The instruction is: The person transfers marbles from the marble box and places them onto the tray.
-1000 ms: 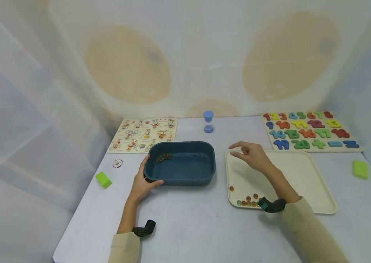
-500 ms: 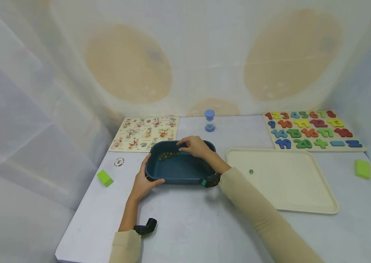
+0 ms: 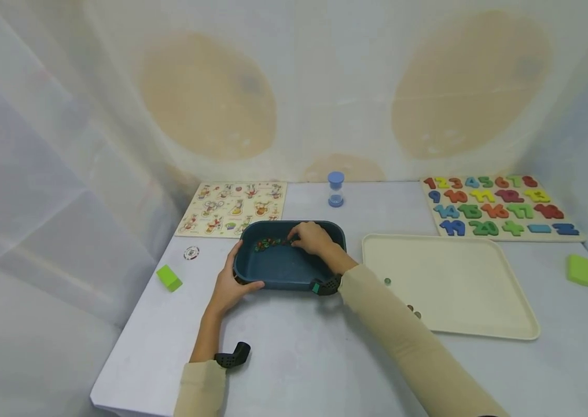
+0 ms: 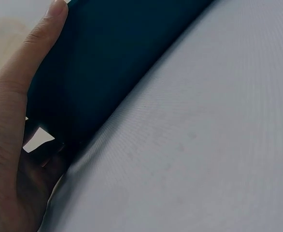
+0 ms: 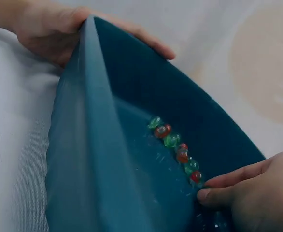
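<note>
A dark blue rectangular basin (image 3: 289,286) stands mid-table. My left hand (image 3: 227,289) grips its left end, thumb against the front wall and fingers round the side; the left wrist view shows the thumb along the blue wall. My right hand (image 3: 315,238) reaches down inside the basin. In the right wrist view its thumb and forefinger pinch a small marble, mostly hidden, at the near end of a row of green and red-orange glass marbles (image 5: 172,140). The row lies along the basin's back wall. On the cream tray (image 3: 460,278), a green marble (image 3: 388,281) lies left of two darker ones beside my right sleeve.
A number puzzle board (image 3: 497,208) lies behind the tray, a picture board (image 3: 231,208) at back left. A blue sand timer (image 3: 335,189) stands between them. Green blocks (image 3: 169,278) lie left and far right, near a round chip (image 3: 191,252) on the left.
My right hand has moved left from above the tray into the basin and lowered to its floor. The marble row is longer. A green marble on the tray has rolled forward and left.
</note>
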`<action>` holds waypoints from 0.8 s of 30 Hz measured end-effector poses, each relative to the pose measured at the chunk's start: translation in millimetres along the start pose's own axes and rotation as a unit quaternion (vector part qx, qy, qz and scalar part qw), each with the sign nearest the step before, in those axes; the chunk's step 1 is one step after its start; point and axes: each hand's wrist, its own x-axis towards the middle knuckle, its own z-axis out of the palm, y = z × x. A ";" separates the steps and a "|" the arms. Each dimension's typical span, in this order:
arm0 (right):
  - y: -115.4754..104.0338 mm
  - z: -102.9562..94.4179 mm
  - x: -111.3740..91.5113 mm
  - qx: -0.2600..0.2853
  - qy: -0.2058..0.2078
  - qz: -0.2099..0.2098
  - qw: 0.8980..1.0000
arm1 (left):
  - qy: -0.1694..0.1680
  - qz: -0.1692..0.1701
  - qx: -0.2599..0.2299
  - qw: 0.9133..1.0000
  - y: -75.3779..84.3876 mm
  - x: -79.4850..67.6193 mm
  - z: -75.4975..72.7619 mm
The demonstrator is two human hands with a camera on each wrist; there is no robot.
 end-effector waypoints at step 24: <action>164.1 -69.9 -193.4 0.074 0.197 0.075 0.975 | 0.006 0.008 0.005 1.000 -0.1 0.9 0.7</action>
